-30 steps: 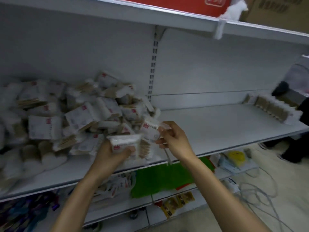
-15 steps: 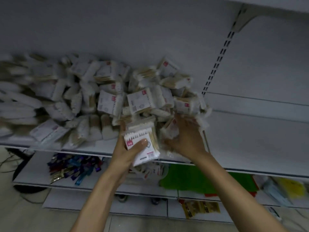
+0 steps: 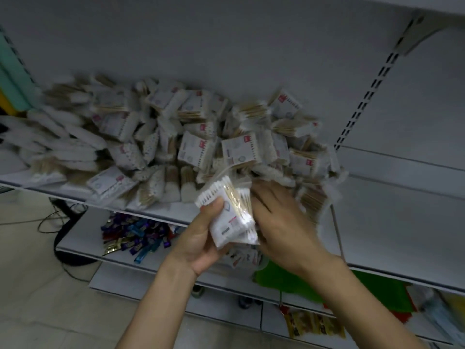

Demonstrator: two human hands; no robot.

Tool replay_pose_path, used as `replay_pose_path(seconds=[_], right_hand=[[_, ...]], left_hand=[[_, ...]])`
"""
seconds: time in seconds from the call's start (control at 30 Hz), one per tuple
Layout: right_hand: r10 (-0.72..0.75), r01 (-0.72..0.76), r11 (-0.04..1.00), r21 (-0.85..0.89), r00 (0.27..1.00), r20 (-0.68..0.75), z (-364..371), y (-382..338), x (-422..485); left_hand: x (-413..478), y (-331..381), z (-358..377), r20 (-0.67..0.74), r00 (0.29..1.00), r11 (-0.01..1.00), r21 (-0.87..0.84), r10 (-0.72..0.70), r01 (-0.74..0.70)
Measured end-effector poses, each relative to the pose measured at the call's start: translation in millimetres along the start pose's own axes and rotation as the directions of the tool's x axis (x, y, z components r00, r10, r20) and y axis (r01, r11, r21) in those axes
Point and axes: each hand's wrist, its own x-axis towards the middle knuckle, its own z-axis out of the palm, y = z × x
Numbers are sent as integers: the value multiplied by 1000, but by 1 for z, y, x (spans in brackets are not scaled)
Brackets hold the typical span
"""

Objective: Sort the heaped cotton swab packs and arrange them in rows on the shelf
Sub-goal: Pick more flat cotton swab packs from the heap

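At the centre of the head view, the left hand point(image 3: 201, 238) grasps a stack of clear-wrapped cotton swab packs point(image 3: 230, 217), white tips and pale wooden sticks showing. The thumb presses its front face and the fingers curl round behind. The stack is held tilted in the air just in front of the white metal shelf point(image 3: 392, 222). The right hand point(image 3: 281, 222) lies at 3 o'clock of the stack, back upward, touching its far side. Its fingers are blurred and partly hidden, so I cannot tell whether they grip anything.

From 9 to 1 o'clock of the hands, a loose heap of cotton swab packs point(image 3: 176, 142) covers the shelf up to the back panel. At 7 o'clock, purple and blue wrapped sachets point(image 3: 133, 238) lie on a lower shelf point(image 3: 80, 250). At 4 o'clock, a green sheet point(image 3: 377, 290) shows below the shelf.
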Motion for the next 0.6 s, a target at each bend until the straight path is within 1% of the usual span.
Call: replay_pose_path(seconds=[0.07, 0.1, 0.13, 0.17, 0.2, 0.23, 0.27, 0.3, 0.33, 0.4, 0.43, 0.47, 0.5, 0.53, 0.57, 0.6], right_hand=[[-8, 15, 988, 152, 999, -41, -6, -9, 4], [14, 4, 971, 241, 997, -75, -10, -13, 5], [71, -33, 938, 344, 993, -99, -15, -17, 5], [157, -92, 876, 474, 983, -99, -18, -21, 5], [255, -159, 769, 619, 964, -70, -21, -27, 5], [341, -225, 624, 748, 940, -1, -22, -34, 7], [381, -280, 474, 835, 920, 92, -22, -41, 9], [364, -304, 361, 882, 916, 167, -19, -49, 11], [314, -288, 321, 902, 931, 186, -15, -57, 14], [240, -210, 353, 912, 962, 129, -4, -72, 18], [262, -187, 367, 911, 961, 91, 0, -77, 22], [316, -180, 397, 900, 947, 50, 5, -80, 26], [383, -172, 461, 870, 923, -21, 9, -81, 30], [427, -168, 560, 811, 898, -109, 12, -80, 34], [436, -174, 646, 744, 884, -172, 14, -78, 38], [422, -181, 687, 704, 888, -184, 14, -76, 41]], left_hand=[[-7, 3, -3, 32, 999, 999, 3, 37, -37], [-9, 5, -7, 30, 998, 998, -18, 54, -54], [-12, 8, -11, 12, 997, 996, -43, 74, -73], [-15, 10, -16, -14, 996, 994, -56, 93, -94], [-18, 12, -20, -32, 993, 992, -53, 109, -111], [-22, 13, -20, -34, 993, 992, -38, 115, -117], [-26, 13, -19, -20, 993, 993, -25, 114, -115], [-29, 13, -16, 7, 993, 993, -23, 116, -116], [-30, 12, -13, 36, 991, 992, -23, 126, -126], [-33, 11, -8, 53, 987, 988, -23, 154, -152], [-34, 11, -7, 45, 986, 987, -33, 161, -160], [-35, 11, -8, 36, 986, 986, -48, 162, -160], [-37, 11, -7, 26, 988, 987, -52, 155, -153], [-39, 11, -5, 10, 990, 989, -36, 142, -142], [-40, 11, -3, -26, 991, 991, -6, 134, -134], [-40, 12, -2, -81, 987, 991, 12, 135, -135]])
